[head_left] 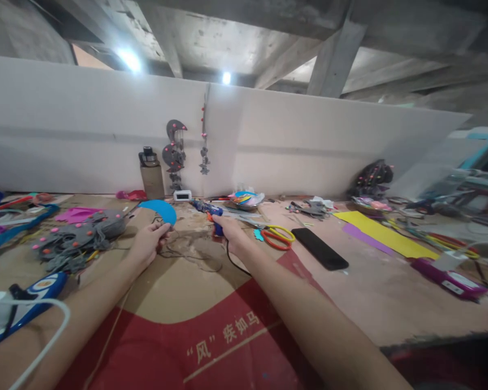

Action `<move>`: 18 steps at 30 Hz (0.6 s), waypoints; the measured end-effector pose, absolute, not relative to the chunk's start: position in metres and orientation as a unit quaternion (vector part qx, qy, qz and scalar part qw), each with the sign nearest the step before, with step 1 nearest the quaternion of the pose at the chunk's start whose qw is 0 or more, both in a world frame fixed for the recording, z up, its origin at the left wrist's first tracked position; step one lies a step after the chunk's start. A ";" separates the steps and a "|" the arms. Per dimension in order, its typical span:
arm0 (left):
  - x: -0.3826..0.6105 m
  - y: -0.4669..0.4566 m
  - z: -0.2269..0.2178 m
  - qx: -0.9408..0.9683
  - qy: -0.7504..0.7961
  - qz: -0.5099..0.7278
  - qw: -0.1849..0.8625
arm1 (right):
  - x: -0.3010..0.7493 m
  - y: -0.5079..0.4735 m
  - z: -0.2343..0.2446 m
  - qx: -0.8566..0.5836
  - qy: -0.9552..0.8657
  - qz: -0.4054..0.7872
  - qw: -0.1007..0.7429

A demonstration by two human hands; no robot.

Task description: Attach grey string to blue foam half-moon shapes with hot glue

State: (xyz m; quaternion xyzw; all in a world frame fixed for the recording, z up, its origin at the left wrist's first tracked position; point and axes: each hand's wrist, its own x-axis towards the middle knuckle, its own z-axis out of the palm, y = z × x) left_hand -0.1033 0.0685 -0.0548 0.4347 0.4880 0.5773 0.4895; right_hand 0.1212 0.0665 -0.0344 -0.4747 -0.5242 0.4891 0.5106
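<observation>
My left hand (pixel 149 242) pinches the lower end of a bright blue crescent-shaped cutout (pixel 161 209), seemingly felt, held just above the table. A thin dark string (pixel 195 254) lies in loops below that hand. My right hand (pixel 230 234) is wrapped round a dark blue glue gun (pixel 217 221) with an orange trigger. Its nozzle end points up and left, towards the crescent but apart from it, and its black cord (pixel 232 261) trails under my wrist. Scissors with red and yellow handles (pixel 282 236) lie right of my right hand, beside a small teal scrap (pixel 258 234).
Cardboard with red print (pixel 223 346) covers the near table. A black phone (pixel 319 248), yellow sheet (pixel 384 233) and purple power strip (pixel 451 277) lie right. Grey felt pieces (pixel 81 235) lie left. A bottle (pixel 152 176) and a bowl of scraps (pixel 247 200) stand near the white partition.
</observation>
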 end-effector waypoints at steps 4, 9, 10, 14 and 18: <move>-0.101 0.064 -0.056 0.438 0.491 0.562 0.501 | 0.112 0.052 -0.029 -0.400 -0.489 0.561 0.535; -0.099 0.067 -0.061 0.447 0.472 0.572 0.500 | 0.096 0.042 -0.017 -0.328 -0.572 0.500 0.562; -0.099 0.068 -0.062 0.441 0.471 0.580 0.497 | 0.092 0.042 -0.015 -0.318 -0.597 0.481 0.558; -0.101 0.073 -0.065 0.433 0.464 0.594 0.494 | 0.076 0.047 -0.017 -0.315 -0.640 0.432 0.551; -0.101 0.073 -0.062 0.424 0.484 0.581 0.499 | 0.072 0.057 -0.035 -0.338 -0.648 0.423 0.536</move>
